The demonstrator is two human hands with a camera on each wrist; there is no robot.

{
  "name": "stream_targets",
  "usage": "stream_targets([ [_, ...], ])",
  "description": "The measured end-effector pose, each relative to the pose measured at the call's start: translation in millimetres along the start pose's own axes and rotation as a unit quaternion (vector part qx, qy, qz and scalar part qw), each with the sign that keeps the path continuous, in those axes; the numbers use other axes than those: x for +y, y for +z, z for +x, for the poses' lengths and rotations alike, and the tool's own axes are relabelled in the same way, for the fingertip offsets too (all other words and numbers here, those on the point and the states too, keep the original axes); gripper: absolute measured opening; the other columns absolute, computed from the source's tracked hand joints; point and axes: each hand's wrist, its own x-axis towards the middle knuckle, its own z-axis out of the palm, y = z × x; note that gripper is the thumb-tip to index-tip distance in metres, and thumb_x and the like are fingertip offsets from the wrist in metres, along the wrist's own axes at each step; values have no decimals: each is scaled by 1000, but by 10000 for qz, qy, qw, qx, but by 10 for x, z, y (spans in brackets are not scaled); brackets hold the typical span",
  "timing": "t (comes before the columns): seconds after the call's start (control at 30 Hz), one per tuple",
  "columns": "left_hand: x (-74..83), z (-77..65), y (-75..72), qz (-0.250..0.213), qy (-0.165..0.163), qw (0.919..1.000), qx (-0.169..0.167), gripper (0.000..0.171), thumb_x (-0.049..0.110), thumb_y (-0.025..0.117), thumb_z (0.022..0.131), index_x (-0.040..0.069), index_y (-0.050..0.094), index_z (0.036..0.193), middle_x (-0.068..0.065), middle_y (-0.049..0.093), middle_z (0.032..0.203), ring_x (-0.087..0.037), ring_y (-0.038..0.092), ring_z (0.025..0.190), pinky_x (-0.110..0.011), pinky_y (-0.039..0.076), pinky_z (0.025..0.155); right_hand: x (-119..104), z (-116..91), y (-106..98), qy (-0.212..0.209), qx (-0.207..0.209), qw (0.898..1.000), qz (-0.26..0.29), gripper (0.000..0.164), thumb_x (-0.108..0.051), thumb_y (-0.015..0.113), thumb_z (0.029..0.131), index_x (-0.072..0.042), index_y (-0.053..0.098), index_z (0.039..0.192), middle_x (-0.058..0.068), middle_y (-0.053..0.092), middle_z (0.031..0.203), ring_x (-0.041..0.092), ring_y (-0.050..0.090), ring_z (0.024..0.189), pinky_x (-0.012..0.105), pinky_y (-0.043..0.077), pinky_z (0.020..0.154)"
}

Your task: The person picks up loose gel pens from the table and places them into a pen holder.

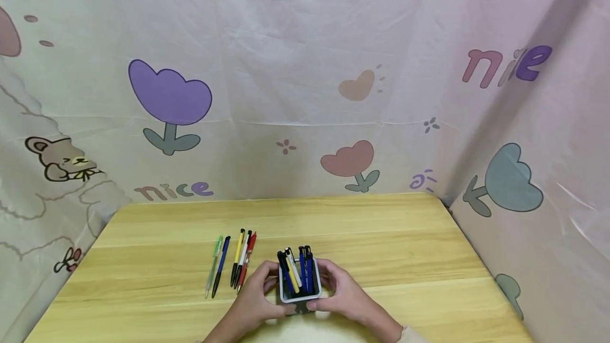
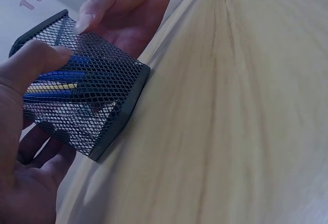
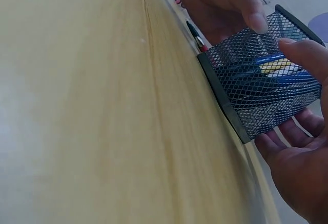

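A black mesh pen holder (image 1: pixel 301 299) stands upright at the table's near middle, held from both sides. On its left, my left hand (image 1: pixel 254 296) grips it, with the thumb across the near wall. My right hand (image 1: pixel 347 294) grips the other side in the same way. Blue pens (image 1: pixel 310 274), a yellow pen (image 1: pixel 293 279) and others lean inside it. Both wrist views show thumbs on the mesh wall (image 2: pixel 97 116) and fingers curling round the sides. The holder's base (image 3: pixel 225 103) meets the tabletop.
Left of the holder lie a clear green pen (image 1: pixel 213 268), a blue pen (image 1: pixel 221 266), a yellow pen (image 1: pixel 238 257), a white pen (image 1: pixel 243 258) and a red pen (image 1: pixel 248 261). Printed cloth (image 1: pixel 286 94) surrounds the wooden table (image 1: pixel 391 242) at the back and sides.
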Motion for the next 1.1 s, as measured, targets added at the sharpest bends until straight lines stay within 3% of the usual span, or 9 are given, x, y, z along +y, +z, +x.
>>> stream_targets([
  [0.23,6,19,-16,196,24,9998,-69,72,8,95,63,6,57,125,-17,60,138,-36,61,131,-36,47,118,-13,11,0,156,71,9998,-135,83,-8,87,76,-2,47,148,20,57,147,3,58,131,10,40,116],
  [0.67,53,24,-95,304,91,9979,-567,70,15,95,69,8,54,125,-14,60,134,-38,59,135,-35,50,116,-8,-19,16,129,-17,9999,-14,80,-7,86,79,-3,47,149,21,57,147,5,59,132,11,42,116],
  [0.8,87,44,-116,592,306,9960,-600,67,19,95,69,11,55,123,-9,61,133,-36,60,135,-35,50,116,-7,-7,11,13,-4,10000,28,79,-6,86,79,-3,48,148,22,57,147,6,59,131,13,44,116],
  [0.9,108,44,-135,1133,564,9905,-537,68,28,95,70,14,57,125,-2,63,131,-28,64,130,-32,53,114,-2,-10,12,-43,-14,10000,4,79,-6,86,79,-3,48,148,23,57,146,7,60,131,14,44,116],
  [1.03,150,13,-205,2026,915,9735,-533,75,41,95,69,17,60,130,7,65,128,-15,66,121,-32,58,108,10,-22,27,9,-11,10000,-12,79,-6,86,78,-4,48,148,22,57,146,6,60,130,13,44,115],
  [1.1,189,-10,-282,2349,1025,9648,-596,78,45,94,69,16,61,133,7,66,129,-15,66,118,-34,60,106,11,-19,39,16,-16,10000,0,79,-6,86,78,-3,48,148,22,57,146,6,60,130,13,45,115],
])
